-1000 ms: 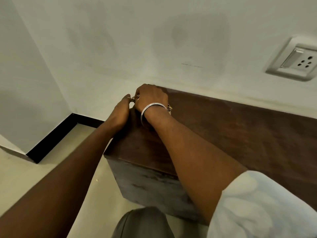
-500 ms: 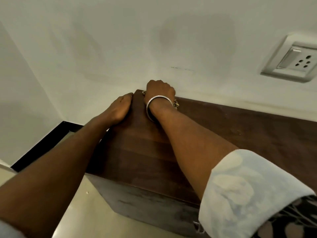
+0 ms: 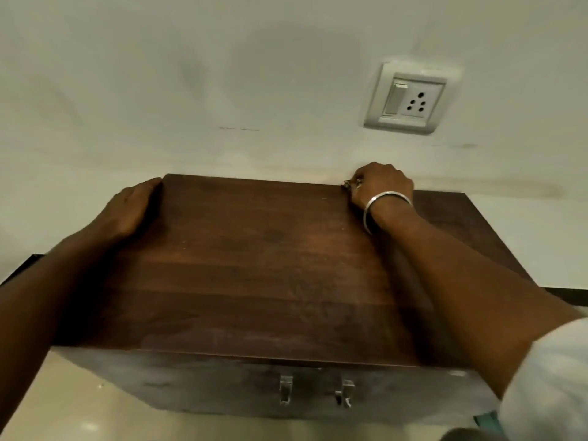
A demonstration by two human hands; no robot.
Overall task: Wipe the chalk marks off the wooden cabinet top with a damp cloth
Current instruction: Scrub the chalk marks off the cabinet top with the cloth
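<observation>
The dark wooden cabinet top [image 3: 270, 265] fills the middle of the view and stands against a white wall. My right hand [image 3: 381, 183], with a silver bangle on the wrist, is fisted at the top's far edge, right of centre. It is shut on a small cloth [image 3: 348, 184], of which only a bit shows at the knuckles. My left hand [image 3: 130, 208] lies flat over the far left corner and holds nothing. A faint pale smear [image 3: 222, 338] shows near the front edge.
A switch and socket plate [image 3: 410, 98] sits on the wall above the right hand. Two metal handles [image 3: 315, 393] are on the cabinet's front. A pale tiled floor [image 3: 79, 409] lies below, with a black skirting [image 3: 569, 297] at the right.
My right hand has slid to the right along the back edge with the cloth. The left hand stays at the far left corner. The view has swung to show the whole top.
</observation>
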